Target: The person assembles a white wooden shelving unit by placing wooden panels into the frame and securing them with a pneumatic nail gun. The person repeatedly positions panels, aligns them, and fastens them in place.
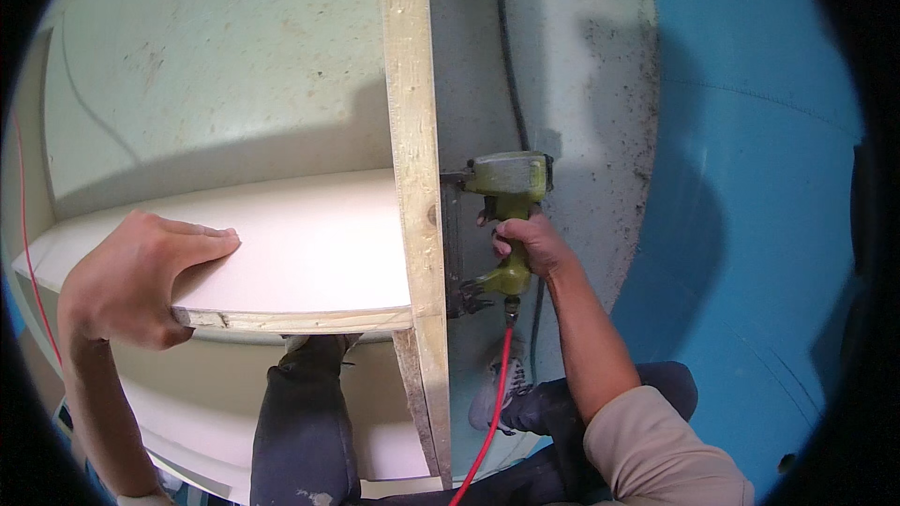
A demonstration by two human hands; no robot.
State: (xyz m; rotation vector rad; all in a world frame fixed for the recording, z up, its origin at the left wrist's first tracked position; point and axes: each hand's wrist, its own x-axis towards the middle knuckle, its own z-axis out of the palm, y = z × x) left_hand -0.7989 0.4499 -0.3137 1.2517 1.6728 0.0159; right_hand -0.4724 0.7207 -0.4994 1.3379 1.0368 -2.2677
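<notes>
My right hand (536, 242) is wrapped round the grip of a green pneumatic nail gun (511, 173). The gun's nose points left and meets the right side of an upright wooden stud (417, 150). My left hand (141, 281) clasps the front edge of a white board (309, 244), with one digit stretched over its top face and the others curled at the wood-strip edge. The board lies level, and its right end butts against the stud. From the gun's handle a red air hose (497, 389) runs down.
Pale wall panels (234, 47) rise behind the board. To the right, a blue surface (769, 206) borders a stained grey floor (591, 131). A dark cable (511, 66) runs along the floor. Another red hose (33, 262) hangs at the far left. My legs (305, 422) straddle the framing.
</notes>
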